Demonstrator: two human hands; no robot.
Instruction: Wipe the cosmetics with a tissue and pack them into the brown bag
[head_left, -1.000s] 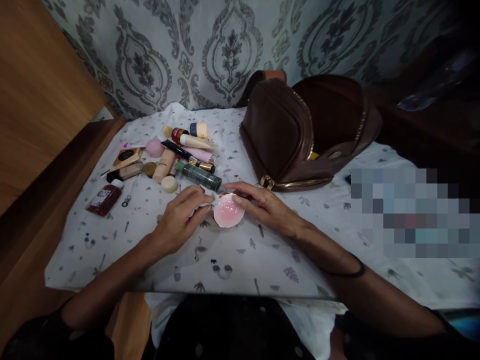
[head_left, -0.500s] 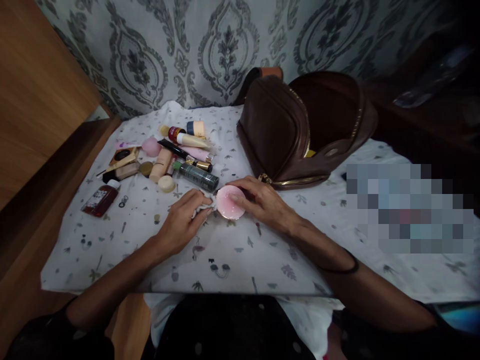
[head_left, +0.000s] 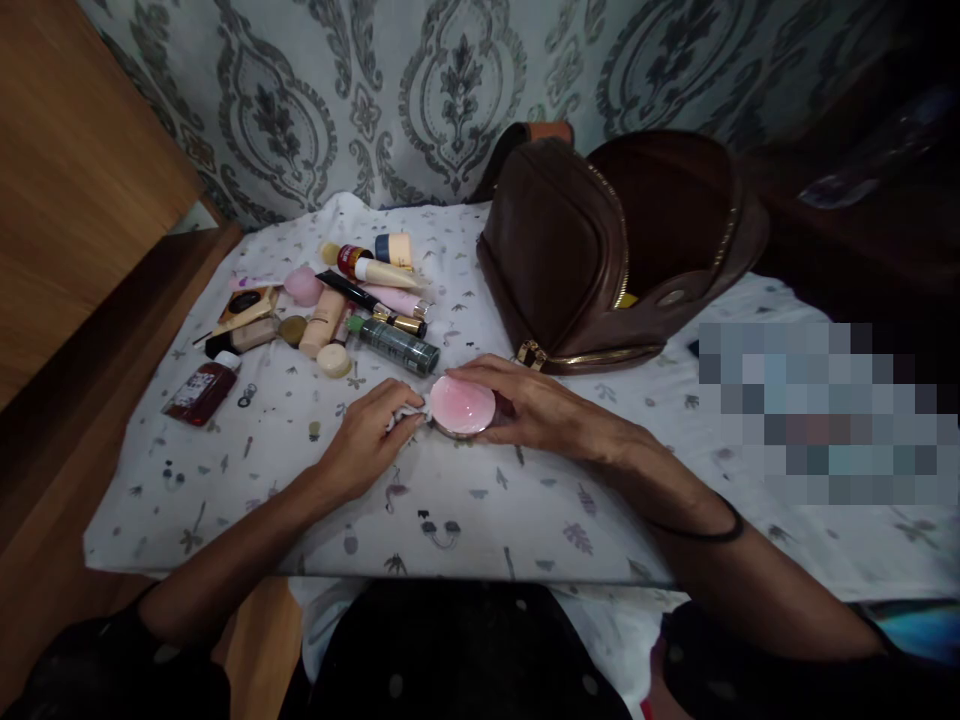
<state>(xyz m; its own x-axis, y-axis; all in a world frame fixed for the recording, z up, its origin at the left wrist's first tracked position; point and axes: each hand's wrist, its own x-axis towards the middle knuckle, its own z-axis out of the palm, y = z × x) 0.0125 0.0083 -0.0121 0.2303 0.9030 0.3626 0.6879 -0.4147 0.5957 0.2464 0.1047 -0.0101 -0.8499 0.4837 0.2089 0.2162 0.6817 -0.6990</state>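
Note:
A round, glossy pink compact (head_left: 463,404) sits in front of me, low over the printed cloth. My right hand (head_left: 536,405) grips it from the right, fingers along its far edge and thumb at its near side. On the other side, my left hand (head_left: 379,425) pinches a small crumpled white wipe or tissue (head_left: 409,411) against the compact's left rim. Just beyond the compact lies a dark green bottle (head_left: 397,345) with a green cap. What is beneath the compact is hidden.
Several cosmetics lie to the left, among them a pink sponge (head_left: 302,285), a cream tube (head_left: 390,273) and a dark red bottle (head_left: 202,388). An unzipped brown leather bag (head_left: 555,250) stands back right. A patterned cloth (head_left: 300,530) covers the table; a blurred-out patch is at right.
My right thumb has left the compact's top face and now rests at its near edge. The compact shows more of its side. My left hand keeps pinching the white wipe or tissue.

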